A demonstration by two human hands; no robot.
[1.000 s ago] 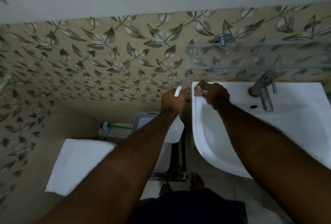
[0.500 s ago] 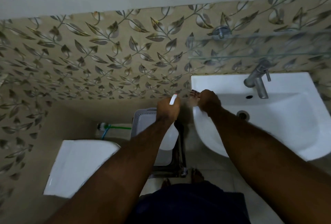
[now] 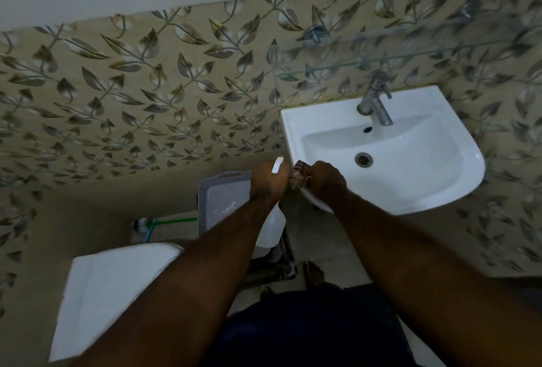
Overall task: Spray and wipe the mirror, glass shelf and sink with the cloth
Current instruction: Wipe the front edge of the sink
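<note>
The left hand point(image 3: 268, 180) is closed in a fist around the neck of a white plastic spray bottle point(image 3: 271, 227); its translucent body hangs below the wrist and a small white nozzle tip pokes up above the knuckles. The right hand point(image 3: 325, 178) is closed tight on a bunched cloth point(image 3: 299, 174), a crumpled, striped or patterned wad that shows only between the two fists. That cloth sits pressed at the left front rim of the sink point(image 3: 440, 190), and the two hands are just beside each other, nearly touching.

The sink is glossy white ceramic, a rounded D-shaped basin hung on the wall, with a round metal drain point(image 3: 363, 159) in its bowl and a small overflow hole above it. A dull metal tap point(image 3: 377, 99) stands at the back, its spout tilted down over the bowl. Above the tap runs the glass shelf point(image 3: 410, 57), a clear thin pane held by a round chrome fitting, the leaf pattern showing straight through it. The wall is beige tile printed with grey-brown leaves on vines.

Below the left arm stands a grey perforated plastic basket point(image 3: 223, 202), a green-handled brush point(image 3: 164, 221) lies near the wall, and a smooth white toilet cistern lid point(image 3: 111, 287) sits lower left. Bare toes rest on the pale floor tiles.
</note>
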